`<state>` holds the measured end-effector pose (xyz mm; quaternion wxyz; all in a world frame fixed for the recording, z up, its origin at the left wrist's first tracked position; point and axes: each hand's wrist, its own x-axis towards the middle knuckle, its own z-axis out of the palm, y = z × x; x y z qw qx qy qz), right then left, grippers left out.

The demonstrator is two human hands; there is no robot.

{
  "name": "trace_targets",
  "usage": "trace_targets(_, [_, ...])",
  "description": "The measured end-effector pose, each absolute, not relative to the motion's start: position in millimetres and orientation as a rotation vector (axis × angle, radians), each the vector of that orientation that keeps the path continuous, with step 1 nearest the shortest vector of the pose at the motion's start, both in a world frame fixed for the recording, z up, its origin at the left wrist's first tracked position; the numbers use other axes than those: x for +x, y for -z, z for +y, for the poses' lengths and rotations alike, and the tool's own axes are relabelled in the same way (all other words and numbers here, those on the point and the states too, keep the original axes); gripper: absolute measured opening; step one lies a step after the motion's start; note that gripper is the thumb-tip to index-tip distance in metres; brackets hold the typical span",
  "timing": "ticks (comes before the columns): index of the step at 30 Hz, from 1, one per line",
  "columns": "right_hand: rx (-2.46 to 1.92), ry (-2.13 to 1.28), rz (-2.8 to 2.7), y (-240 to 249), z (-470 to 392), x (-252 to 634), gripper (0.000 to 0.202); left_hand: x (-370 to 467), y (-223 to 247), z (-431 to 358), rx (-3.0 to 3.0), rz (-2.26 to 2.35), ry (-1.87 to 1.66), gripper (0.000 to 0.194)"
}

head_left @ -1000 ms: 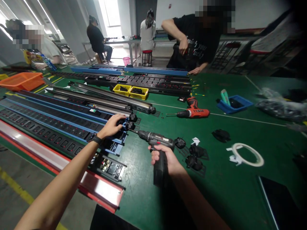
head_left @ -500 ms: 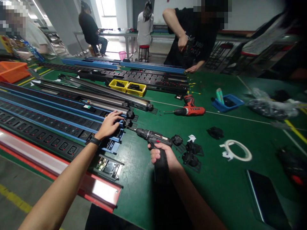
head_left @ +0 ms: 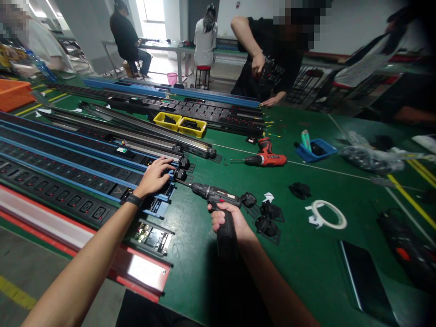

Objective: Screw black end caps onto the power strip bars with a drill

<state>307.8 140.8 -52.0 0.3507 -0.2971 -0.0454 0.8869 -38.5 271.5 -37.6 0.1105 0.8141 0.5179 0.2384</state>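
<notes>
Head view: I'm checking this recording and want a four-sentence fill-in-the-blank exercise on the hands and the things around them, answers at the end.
1. The black drill is gripped by the person's ____ hand.
2. The hand wearing a dark band at the wrist is the person's ____ one.
3. The two small bins that hold black pieces are ____.
4. The pale ring lies on a table whose top is ____.

Missing words: right; left; yellow; green.
</notes>
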Motion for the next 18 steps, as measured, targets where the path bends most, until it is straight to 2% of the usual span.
trace_targets(9, [-0.717, -2.377, 0.131, 49.8, 151.2, 313.8, 0.025, -37.3, 40.3, 272.2, 2.428, 1.508, -0.706, 0.043])
trace_targets(18, [-0.622, -2.346, 0.111, 47.2, 144.8, 305.8, 0.019, -40.0, 38.2, 273.2, 2.439, 1.467, -0.684, 0.043])
